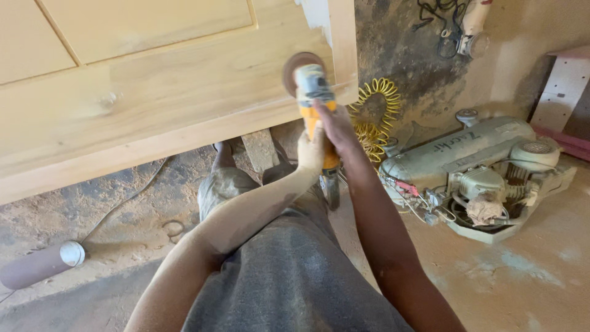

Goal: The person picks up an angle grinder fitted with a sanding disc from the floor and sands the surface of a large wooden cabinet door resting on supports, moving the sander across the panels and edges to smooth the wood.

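On wooden door, two-handed yellow sander

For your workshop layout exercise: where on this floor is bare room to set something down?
Bare floor lies right of the right hand and below the compressor. Another patch sits between the cylinder and the door panel. The yellow hose area is crowded.

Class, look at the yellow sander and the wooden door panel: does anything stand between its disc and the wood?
Nothing visible does. The sander, gripped by the left hand and right hand, has its disc right at the door panel near the lower corner, with no object between them.
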